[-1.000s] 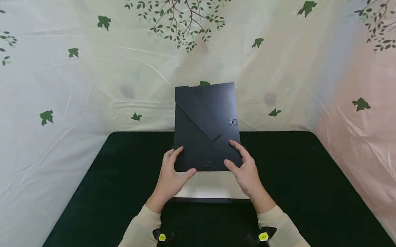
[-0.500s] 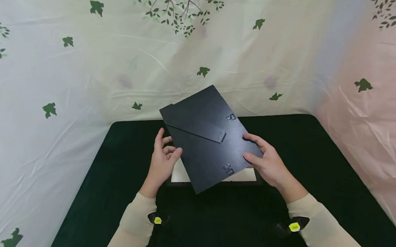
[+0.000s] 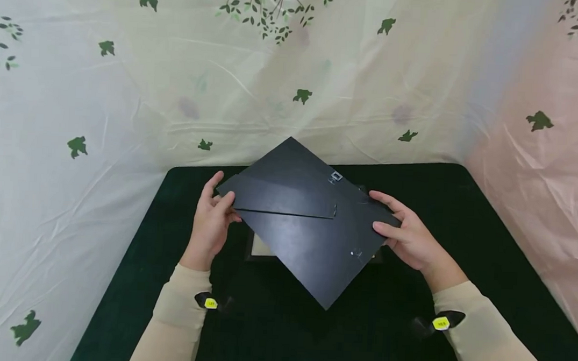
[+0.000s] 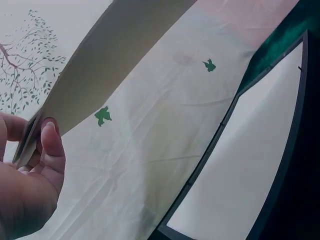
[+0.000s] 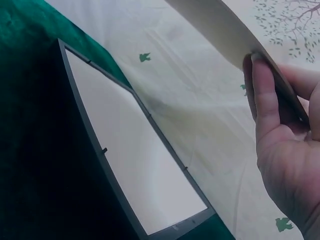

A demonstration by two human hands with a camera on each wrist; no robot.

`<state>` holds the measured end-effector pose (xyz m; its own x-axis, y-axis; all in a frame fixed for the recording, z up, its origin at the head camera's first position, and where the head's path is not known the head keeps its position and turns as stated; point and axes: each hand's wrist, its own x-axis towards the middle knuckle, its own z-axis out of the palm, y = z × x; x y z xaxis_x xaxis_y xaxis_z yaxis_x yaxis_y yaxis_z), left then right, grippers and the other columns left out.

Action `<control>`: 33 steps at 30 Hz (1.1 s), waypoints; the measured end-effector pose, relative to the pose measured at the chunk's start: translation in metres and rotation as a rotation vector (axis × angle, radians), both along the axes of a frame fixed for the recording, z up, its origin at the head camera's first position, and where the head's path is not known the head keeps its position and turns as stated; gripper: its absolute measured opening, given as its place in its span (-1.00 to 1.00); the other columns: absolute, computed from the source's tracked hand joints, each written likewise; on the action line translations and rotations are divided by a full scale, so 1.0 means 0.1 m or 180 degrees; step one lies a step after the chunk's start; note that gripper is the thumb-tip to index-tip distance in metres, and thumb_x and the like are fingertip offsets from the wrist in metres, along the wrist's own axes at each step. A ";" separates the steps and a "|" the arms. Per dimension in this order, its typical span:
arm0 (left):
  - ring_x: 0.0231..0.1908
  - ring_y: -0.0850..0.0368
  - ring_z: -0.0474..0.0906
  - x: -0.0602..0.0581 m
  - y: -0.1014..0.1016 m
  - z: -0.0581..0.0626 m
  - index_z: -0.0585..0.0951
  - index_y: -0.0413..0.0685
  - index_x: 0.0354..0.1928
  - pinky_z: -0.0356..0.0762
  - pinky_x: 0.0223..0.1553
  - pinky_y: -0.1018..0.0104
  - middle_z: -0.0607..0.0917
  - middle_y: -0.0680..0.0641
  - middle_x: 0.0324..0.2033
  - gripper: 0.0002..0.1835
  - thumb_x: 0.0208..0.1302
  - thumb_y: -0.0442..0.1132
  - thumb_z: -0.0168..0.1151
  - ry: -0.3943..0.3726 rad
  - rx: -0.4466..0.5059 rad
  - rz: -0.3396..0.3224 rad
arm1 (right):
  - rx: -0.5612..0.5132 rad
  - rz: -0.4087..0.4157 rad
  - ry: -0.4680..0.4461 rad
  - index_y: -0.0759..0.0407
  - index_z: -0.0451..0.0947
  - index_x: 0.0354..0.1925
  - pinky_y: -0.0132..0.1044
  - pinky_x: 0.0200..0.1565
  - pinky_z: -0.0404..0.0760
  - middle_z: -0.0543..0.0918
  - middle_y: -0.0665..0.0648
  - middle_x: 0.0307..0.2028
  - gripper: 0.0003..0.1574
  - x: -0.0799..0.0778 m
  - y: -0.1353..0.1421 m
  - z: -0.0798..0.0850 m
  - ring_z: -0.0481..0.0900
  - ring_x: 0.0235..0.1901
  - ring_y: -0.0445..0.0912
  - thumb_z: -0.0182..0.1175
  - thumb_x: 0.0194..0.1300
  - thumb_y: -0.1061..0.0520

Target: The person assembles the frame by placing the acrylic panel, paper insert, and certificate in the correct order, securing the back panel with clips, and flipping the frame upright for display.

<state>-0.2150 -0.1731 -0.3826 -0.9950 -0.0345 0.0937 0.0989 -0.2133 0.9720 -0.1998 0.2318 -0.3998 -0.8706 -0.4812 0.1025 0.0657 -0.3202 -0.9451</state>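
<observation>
Both hands hold a dark picture-frame backing board (image 3: 286, 245), tilted and turned corner-down over the table. Its folded easel leg (image 3: 288, 199) lies flat against the back, and a small metal hanger (image 3: 336, 176) sits near one edge. My left hand (image 3: 208, 228) pinches the left corner between thumb and fingers. At the opposite corner, my right hand (image 3: 412, 242) grips with thumb on top and fingers beneath. Below the board lies the picture frame (image 5: 192, 222), mostly hidden in the head view. Inside it the wrist views show a white sheet (image 5: 135, 150), with small tabs along the frame's edges.
A dark green cloth covers the table (image 3: 272, 341). Pale curtains (image 3: 253, 103) with leaf and bird prints stand behind and at both sides, close to the table's far edge.
The backing board has turned counterclockwise from nearly upright to corner-down and come lower. My hands have spread apart; the left loosened, then took hold of the left corner.
</observation>
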 end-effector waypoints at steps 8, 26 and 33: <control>-0.53 0.16 0.58 0.03 -0.06 -0.10 0.17 0.11 0.44 0.58 -0.40 0.38 0.60 -0.11 -0.34 -0.35 0.39 -0.37 0.11 -0.0174 -0.0084 -0.0504 | -0.0368 -0.0687 -0.0463 0.00 0.06 0.45 -0.30 -0.17 0.64 0.69 0.12 -0.08 -0.28 -0.13 -0.04 0.01 0.69 -0.16 -0.10 0.00 0.44 0.29; -0.51 0.17 0.67 0.15 0.09 -0.37 0.25 -0.05 0.38 0.62 -0.33 0.40 0.63 -0.22 -0.13 -0.33 0.25 -0.41 0.25 -0.0161 0.0275 -0.0419 | -0.0033 -0.0758 -0.0568 -0.16 -0.24 0.52 -0.27 0.00 0.57 -0.09 0.15 0.48 -0.02 -0.05 -0.18 -0.07 0.46 0.16 -0.15 0.07 0.40 0.29; -0.45 0.13 0.68 0.17 0.16 -0.43 0.25 0.00 0.35 0.63 -0.29 0.35 0.61 -0.23 -0.21 -0.30 0.21 -0.36 0.32 -0.0264 0.0138 -0.0276 | -0.0149 -0.0863 -0.0590 -0.15 -0.32 0.52 -0.27 -0.03 0.58 -0.14 0.17 0.46 0.09 -0.06 -0.23 -0.13 0.51 0.10 -0.15 0.09 0.36 0.38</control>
<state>-0.1981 -0.1570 -0.4259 -0.9987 0.0498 0.0112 -0.0021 -0.2596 0.9657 -0.2060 0.2091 -0.4133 -0.9722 -0.2279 -0.0532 0.1417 -0.3924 -0.9088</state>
